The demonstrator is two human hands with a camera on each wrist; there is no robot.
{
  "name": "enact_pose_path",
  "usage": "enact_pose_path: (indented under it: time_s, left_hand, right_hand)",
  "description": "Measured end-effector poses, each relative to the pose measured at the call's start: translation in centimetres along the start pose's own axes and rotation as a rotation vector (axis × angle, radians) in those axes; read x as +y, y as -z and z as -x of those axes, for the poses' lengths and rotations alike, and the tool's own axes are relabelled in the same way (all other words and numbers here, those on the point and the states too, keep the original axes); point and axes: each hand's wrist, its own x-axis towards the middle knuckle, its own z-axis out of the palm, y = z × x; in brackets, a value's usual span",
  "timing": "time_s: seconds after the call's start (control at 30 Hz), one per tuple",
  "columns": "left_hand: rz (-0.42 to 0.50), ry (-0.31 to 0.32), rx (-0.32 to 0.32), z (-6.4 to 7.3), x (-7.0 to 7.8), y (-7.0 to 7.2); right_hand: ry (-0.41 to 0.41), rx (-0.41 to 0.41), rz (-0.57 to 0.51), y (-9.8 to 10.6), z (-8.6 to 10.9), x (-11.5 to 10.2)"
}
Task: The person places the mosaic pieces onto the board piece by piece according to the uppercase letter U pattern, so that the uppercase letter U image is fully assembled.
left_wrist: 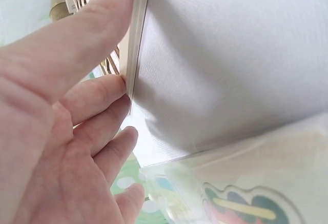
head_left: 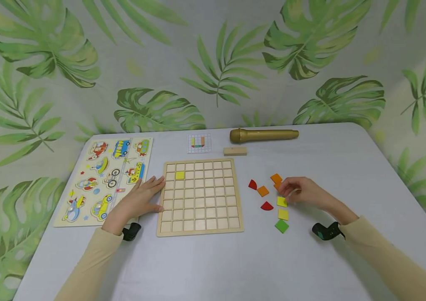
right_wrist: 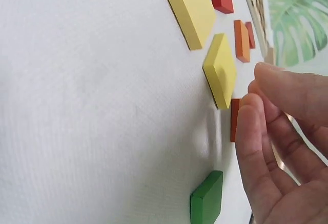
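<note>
My left hand (head_left: 141, 198) rests along the left side of a square wooden grid board (head_left: 200, 234), fingers extended and thumb apart, with fingertips at its edge. One yellow tile (head_left: 180, 175) sits in a cell near the board's upper left. My right hand (head_left: 303, 191) hovers over loose tiles, its fingers loosely bent and nothing visible between them. Close by the fingertips lies a yellow tile (right_wrist: 220, 73), with another yellow tile (head_left: 283, 214) nearer me. A green tile (right_wrist: 207, 198) shows below the hand in the right wrist view. Orange tiles (head_left: 263, 191) lie beyond, one partly covered by the fingers.
Two red quarter-round pieces (head_left: 267, 205) and a green tile (head_left: 282, 226) lie right of the board. Behind stand a pattern card (head_left: 199, 143), a wooden block (head_left: 235, 151) and a gold microphone (head_left: 263, 135). A vehicle puzzle board (head_left: 113, 167) lies at left.
</note>
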Motion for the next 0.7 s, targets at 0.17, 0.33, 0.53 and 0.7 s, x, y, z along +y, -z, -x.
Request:
enact_pose_path:
  time_s: [0.17, 0.33, 0.53, 0.7]
  left_hand:
    - [-0.013, -0.006, 0.005, 0.0, 0.0, 0.0]
    - [-0.029, -0.011, 0.004, 0.1, 0.0, 0.1]
    - [-0.025, -0.007, 0.005, 0.1, 0.0, 0.1]
    - [-0.020, -0.014, 0.015, 0.1, 0.0, 0.0]
  right_hand:
    - [0.012, 0.021, 0.081, -0.6, 0.2, 0.1]
    - [0.056, 0.050, 0.189, -1.3, 0.2, 0.0]
    - [0.050, 0.059, 0.228, -1.7, -0.2, -0.2]
    - [0.041, 0.045, 0.224, -1.4, -0.5, 0.0]
